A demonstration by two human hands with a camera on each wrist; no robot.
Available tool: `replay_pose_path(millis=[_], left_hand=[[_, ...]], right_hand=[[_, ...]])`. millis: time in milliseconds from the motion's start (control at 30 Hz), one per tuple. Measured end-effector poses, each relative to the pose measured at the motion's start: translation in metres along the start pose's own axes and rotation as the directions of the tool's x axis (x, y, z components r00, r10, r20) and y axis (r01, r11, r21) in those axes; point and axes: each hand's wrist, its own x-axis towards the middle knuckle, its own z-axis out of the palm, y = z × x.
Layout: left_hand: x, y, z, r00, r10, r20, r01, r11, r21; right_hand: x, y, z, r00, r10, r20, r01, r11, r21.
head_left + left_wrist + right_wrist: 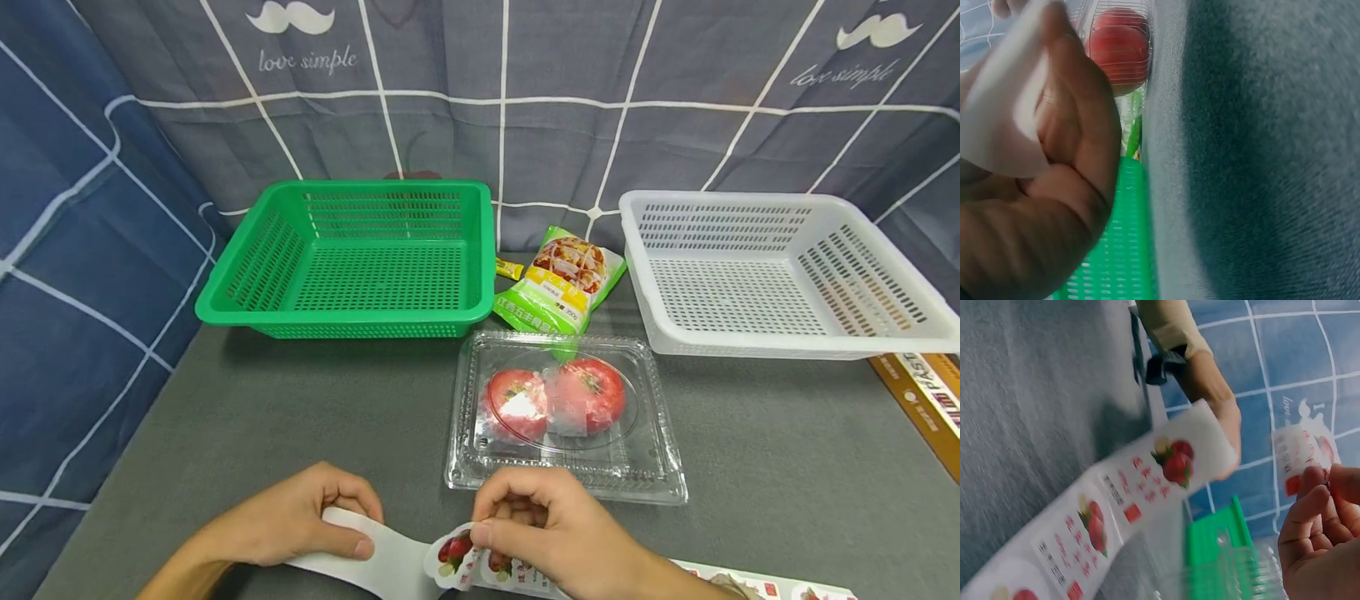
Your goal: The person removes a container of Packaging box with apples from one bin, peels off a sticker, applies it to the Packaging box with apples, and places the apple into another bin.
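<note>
In the head view the sticker strip point(521, 575) lies on the near side of the tomato box point(662, 433), long axis roughly sideways; the left hand point(296, 518) grips its blank backing point(397, 560), and the right hand point(558, 533), nearer the box, pinches a label point(453, 558). The left wrist view shows fingers curled round white paper. The right wrist view shows red fruit, lettering and barcodes

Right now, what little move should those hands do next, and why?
Probably bring the sticker over to the clear box: the right hand pinches the sticker's edge, the left hand holds the white strip, and the box with two tomatoes sits just beyond the right hand.
</note>
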Motion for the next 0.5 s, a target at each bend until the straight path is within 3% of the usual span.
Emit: replay_pose_path(millis=[100,200,367,500], left_hand=[[-0.001,0.002,0.001,0.999,-0.037,-0.021,0.038,0.996,0.081],[-0.003,0.002,0.001,0.998,-0.041,-0.053,0.049,0.985,0.167],[-0.01,0.001,-0.003,0.988,-0.099,-0.117,0.124,0.964,0.236],[-0.015,0.0,-0.007,0.975,-0.167,-0.149,0.202,0.943,0.266]], right_hand=[[-0.002,-0.005,-0.008,0.998,0.002,-0.058,-0.004,0.999,-0.033],[-0.004,-0.01,-0.022,0.992,-0.016,-0.124,-0.001,0.991,-0.135],[-0.005,-0.024,-0.047,0.964,0.053,-0.261,-0.125,0.956,-0.264],[-0.006,-0.034,-0.064,0.931,0.099,-0.352,-0.213,0.928,-0.305]])
